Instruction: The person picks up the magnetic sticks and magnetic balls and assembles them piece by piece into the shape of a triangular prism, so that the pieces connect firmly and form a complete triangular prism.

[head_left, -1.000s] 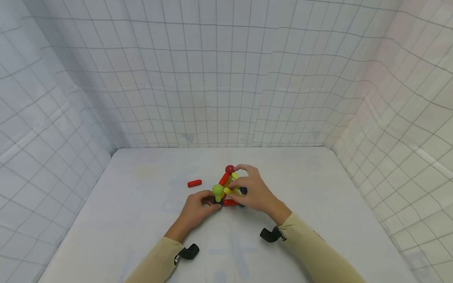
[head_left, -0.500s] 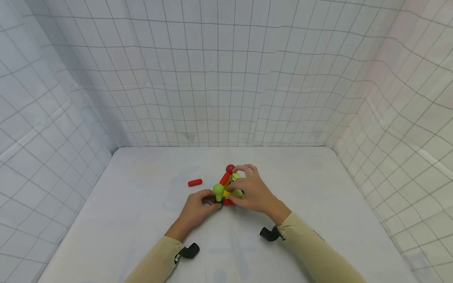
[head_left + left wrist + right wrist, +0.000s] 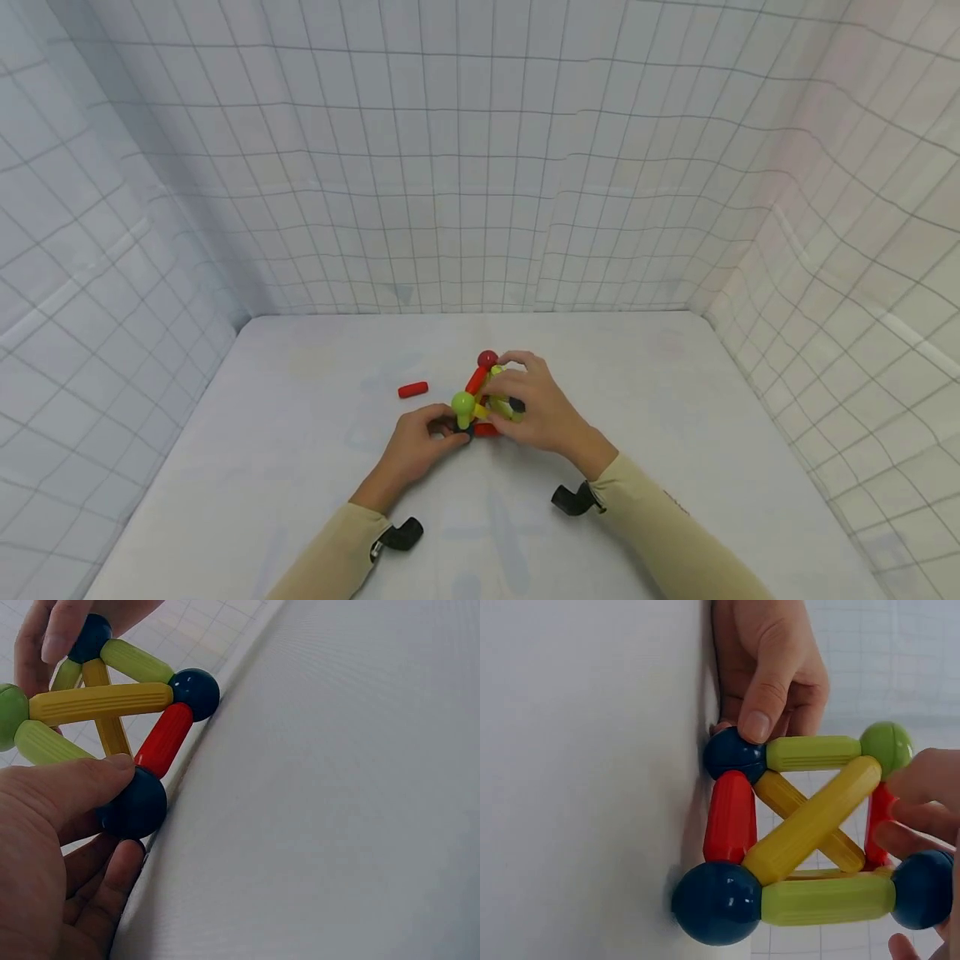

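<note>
A frame of coloured rods and balls from a magnetic building set stands at mid-table. My left hand [image 3: 415, 439] holds its near-left dark blue ball [image 3: 139, 802] between thumb and fingers, beneath the green ball [image 3: 462, 403]. In the left wrist view, a yellow rod [image 3: 101, 703] slants from the green ball to another dark blue ball [image 3: 196, 694]. My right hand [image 3: 542, 408] curls over the frame's right side, its fingers about an upper dark blue ball [image 3: 924, 889]; their exact contact is partly hidden. A red rod [image 3: 731, 817] joins the two lower balls.
Left of the frame, a loose red rod [image 3: 413, 390] lies on the white table [image 3: 315, 392]. A red ball [image 3: 487, 359] tops the frame's far corner. Grid-patterned sheets [image 3: 480, 167] enclose the back and sides. Dark wrist mounts [image 3: 573, 500] protrude beside the sleeves.
The yellow rod pinched in my right fingers has turned and dropped into the frame, and now spans a green and a blue ball. My left hand stays on its ball.
</note>
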Demonstrator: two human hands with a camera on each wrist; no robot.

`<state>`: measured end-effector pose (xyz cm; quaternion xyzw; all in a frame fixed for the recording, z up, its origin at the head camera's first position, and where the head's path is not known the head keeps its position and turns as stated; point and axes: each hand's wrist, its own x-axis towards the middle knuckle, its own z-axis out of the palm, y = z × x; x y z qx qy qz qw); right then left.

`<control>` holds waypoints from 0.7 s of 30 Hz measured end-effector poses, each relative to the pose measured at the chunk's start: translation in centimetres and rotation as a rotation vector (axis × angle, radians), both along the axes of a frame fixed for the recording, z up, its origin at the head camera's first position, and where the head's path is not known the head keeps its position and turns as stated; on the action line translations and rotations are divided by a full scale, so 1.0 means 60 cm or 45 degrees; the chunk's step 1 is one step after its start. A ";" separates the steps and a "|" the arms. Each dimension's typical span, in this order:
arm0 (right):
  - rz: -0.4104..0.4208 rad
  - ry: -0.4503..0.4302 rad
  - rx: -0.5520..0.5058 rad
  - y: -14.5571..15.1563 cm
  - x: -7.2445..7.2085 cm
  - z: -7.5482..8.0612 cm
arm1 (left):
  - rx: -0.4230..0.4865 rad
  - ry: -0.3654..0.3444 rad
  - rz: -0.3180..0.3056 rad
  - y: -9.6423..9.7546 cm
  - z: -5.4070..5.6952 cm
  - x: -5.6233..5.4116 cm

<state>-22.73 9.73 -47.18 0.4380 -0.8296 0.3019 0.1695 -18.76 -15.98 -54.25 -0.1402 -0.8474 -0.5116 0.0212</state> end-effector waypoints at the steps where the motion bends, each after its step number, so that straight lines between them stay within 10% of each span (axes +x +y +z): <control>1: -0.009 -0.024 -0.048 0.004 0.001 -0.001 | 0.000 -0.001 -0.001 0.000 0.000 0.000; 11: -0.124 -0.222 -0.476 0.057 0.018 -0.023 | -0.087 -0.093 -0.067 -0.032 0.044 -0.005; 21: -0.200 -0.581 -0.470 0.082 0.026 -0.063 | -0.258 -0.006 0.155 -0.107 0.109 -0.072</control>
